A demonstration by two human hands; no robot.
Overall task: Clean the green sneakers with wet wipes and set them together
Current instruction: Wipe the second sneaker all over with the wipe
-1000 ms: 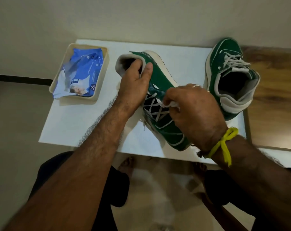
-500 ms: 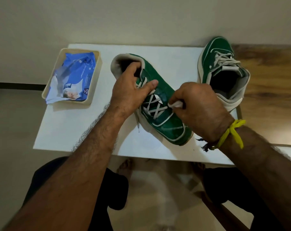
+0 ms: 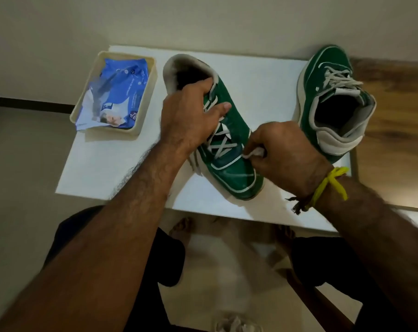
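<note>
A green sneaker [image 3: 234,168] with white laces lies on the white table [image 3: 107,168], its toe toward me. My left hand [image 3: 189,118] grips it at the collar, the thumb across the laces. In my right hand [image 3: 284,154] a crumpled white wet wipe [image 3: 253,153] is pinched and pressed against the sneaker's right side beside the laces. The second green sneaker [image 3: 332,101] stands apart at the table's right, heel toward me, untouched.
A cream tray [image 3: 145,109] with a blue pack of wet wipes [image 3: 117,97] sits at the table's back left. A wooden surface [image 3: 394,116] adjoins the table on the right. My legs and bare feet show below the table's near edge.
The held sneaker has turned from leaning on its side to nearly upright. My right hand slid the wipe down toward the toe side. My left thumb moved onto the laces.
</note>
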